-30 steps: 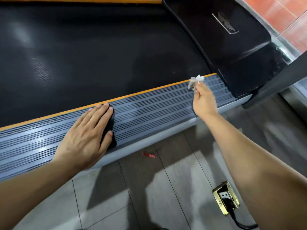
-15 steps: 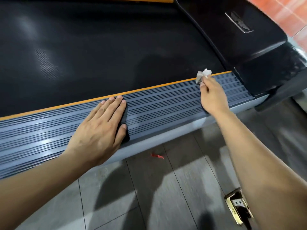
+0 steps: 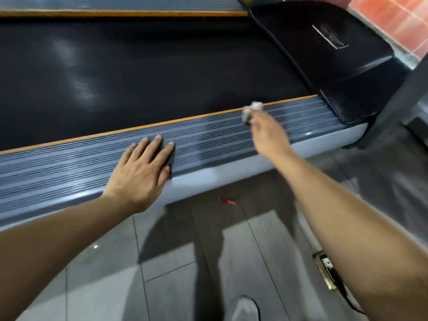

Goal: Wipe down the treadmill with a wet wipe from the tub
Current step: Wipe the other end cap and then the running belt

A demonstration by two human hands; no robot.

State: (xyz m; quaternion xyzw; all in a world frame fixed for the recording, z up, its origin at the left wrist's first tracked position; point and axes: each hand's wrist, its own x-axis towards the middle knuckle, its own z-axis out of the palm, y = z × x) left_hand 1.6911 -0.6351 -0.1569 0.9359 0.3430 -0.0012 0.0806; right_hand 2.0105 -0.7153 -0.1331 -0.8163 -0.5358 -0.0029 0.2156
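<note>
The treadmill fills the upper part of the view: a black belt [image 3: 139, 72], a grey ribbed side rail [image 3: 58, 172] with an orange edge strip, and a black motor cover [image 3: 324, 54] at the right. My left hand [image 3: 141, 172] lies flat on the rail, fingers straight. My right hand [image 3: 268, 133] pinches a crumpled white wet wipe [image 3: 252, 108] against the rail near the orange strip; this hand is motion-blurred. The tub is not in view.
Grey floor tiles [image 3: 176, 274] lie below the rail. A small red scrap [image 3: 227, 201] sits on the floor beside the treadmill. A brass floor socket [image 3: 325, 267] with a black cable is at the lower right. A red-tiled wall [image 3: 393, 19] stands at the top right.
My right hand has slid the wipe leftwards along the rail, away from the motor cover. My left hand stays flat on the rail. The camera has shifted, showing the far rail.
</note>
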